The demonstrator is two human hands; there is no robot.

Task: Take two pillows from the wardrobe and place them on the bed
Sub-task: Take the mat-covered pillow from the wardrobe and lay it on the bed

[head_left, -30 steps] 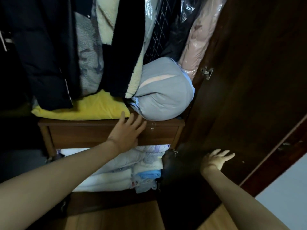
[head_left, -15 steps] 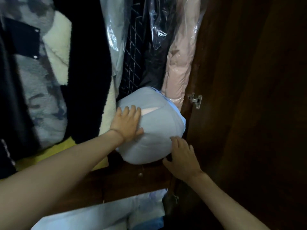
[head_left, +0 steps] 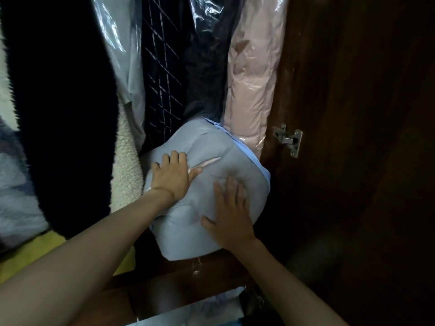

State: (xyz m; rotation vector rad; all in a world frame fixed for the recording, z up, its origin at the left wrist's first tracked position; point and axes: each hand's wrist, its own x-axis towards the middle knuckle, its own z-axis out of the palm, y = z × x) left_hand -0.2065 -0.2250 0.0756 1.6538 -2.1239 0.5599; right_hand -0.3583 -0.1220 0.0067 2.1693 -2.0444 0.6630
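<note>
You are at home, in front of a bedroom wardrobe [head_left: 353, 114] made of dark brown wood. Coats and jackets hang close together inside it. Some wear clear plastic covers, like the puffy pink jacket [head_left: 254, 74] and the dark checked coat [head_left: 162, 67]. A silver hinge [head_left: 288, 140] holds the open door. A soft blue pillow [head_left: 211, 184] sits on a wooden shelf [head_left: 179, 276]. Folded bedding [head_left: 200, 311] lies under that shelf.

Right hand [head_left: 231, 214] motion-blurred at the fingers; pillow [head_left: 207, 184] back end hidden among hanging clothes [head_left: 164, 67].
</note>
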